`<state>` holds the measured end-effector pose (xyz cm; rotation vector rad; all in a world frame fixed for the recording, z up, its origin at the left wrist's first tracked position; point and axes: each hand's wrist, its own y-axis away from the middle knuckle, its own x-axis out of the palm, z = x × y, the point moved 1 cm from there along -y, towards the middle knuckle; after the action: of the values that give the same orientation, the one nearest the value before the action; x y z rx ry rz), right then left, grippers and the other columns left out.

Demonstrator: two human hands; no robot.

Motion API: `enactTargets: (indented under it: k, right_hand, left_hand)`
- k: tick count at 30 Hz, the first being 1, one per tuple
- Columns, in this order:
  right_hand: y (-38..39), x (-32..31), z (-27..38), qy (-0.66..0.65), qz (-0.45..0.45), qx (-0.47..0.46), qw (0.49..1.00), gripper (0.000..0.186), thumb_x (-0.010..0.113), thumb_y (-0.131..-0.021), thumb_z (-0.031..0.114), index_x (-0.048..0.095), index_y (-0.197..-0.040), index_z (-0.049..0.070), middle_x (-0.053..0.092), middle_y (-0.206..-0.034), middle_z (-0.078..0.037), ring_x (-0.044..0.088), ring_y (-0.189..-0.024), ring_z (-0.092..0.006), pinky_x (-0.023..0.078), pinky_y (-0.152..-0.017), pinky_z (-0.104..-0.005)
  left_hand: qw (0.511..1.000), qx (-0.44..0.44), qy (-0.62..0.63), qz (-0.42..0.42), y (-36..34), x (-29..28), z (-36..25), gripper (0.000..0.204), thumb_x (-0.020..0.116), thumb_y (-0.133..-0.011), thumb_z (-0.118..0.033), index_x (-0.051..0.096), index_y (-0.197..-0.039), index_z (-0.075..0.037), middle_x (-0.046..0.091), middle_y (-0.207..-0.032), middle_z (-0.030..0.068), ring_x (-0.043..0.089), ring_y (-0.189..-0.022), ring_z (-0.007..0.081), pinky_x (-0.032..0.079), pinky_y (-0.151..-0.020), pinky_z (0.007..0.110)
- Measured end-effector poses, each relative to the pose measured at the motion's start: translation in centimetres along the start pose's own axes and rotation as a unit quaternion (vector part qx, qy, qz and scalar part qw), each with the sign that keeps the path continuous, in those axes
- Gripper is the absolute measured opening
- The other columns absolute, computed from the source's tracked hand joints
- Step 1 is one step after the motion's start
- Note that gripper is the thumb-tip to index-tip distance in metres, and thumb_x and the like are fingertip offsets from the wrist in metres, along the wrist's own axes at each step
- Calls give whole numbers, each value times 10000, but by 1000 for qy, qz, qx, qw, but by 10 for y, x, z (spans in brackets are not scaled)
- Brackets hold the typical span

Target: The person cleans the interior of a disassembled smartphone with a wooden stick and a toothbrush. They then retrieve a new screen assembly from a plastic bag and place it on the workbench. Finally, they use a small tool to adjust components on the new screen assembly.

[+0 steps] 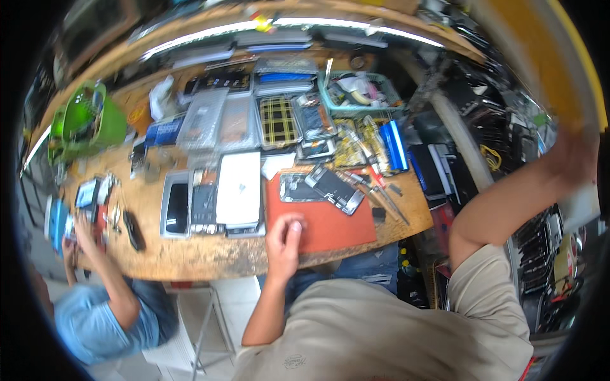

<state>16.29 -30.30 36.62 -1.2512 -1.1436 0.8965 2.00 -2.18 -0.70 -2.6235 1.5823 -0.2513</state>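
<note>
My left hand [285, 241] rests at the near left edge of a red-orange mat [333, 230], its fingers curled in and the thumb on top; nothing shows in it. On the mat lie an opened smartphone [297, 188] with its inner parts bare and a dark phone panel [335, 189] slanted partly over it. My right arm reaches up to the far right, where my right hand [575, 162] is smeared by motion beside a tan and yellow upright [559, 70]. Its fingers cannot be made out.
Left of the mat sit a white tablet-like box [239, 190] and a tray holding a dark phone [177, 208]. Thin tools [391, 202] lie to the right. Behind are parts boxes [279, 120], a teal basket [325, 95] and a green bin [95, 127]. A co-worker [101, 317] handles something at left.
</note>
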Motion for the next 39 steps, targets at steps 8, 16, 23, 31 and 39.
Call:
enactTargets:
  k: [8,16,23,31,39]
  right_hand:
    - [202,7,19,-234,633,205,709,262,881,-770,20,701,-960,2,683,-939,-135,696,-839,-318,553,-750,-403]
    - [260,-9,12,-216,694,228,648,275,836,-805,-43,681,-1023,20,716,-1093,-113,731,-1007,-353,581,-855,-424]
    - [239,22,24,-222,673,220,670,549,903,-844,213,699,-1313,13,728,-1293,-190,719,-1170,-388,576,-1018,-459]
    - [264,61,50,-246,785,185,538,876,858,-916,402,502,-1588,-32,622,-1459,-293,616,-1356,-447,499,-1145,-507]
    - [268,69,60,-207,788,177,552,926,879,-878,345,455,-1599,-54,669,-1286,-279,686,-1237,-447,564,-1042,-494]
  left_hand:
    - [927,-95,360,33,8,-24,-21,974,457,-1082,-741,352,-1673,26,548,-1595,210,529,-1489,322,425,-1236,469]
    - [998,-1,-59,5,35,-17,-19,815,727,-1044,-387,388,-1657,29,574,-1538,222,559,-1423,306,420,-1206,420]
    - [990,-26,-132,-30,44,-5,-34,750,714,-1022,-179,376,-1650,52,578,-1520,261,589,-1392,353,437,-1196,448]
    - [981,-31,-192,-19,60,-6,-45,857,698,-963,-189,301,-1682,56,459,-1615,299,472,-1502,420,352,-1262,495]
    - [993,-25,-115,22,54,-10,-42,969,658,-870,-120,209,-1703,86,401,-1644,332,425,-1533,443,299,-1300,488]
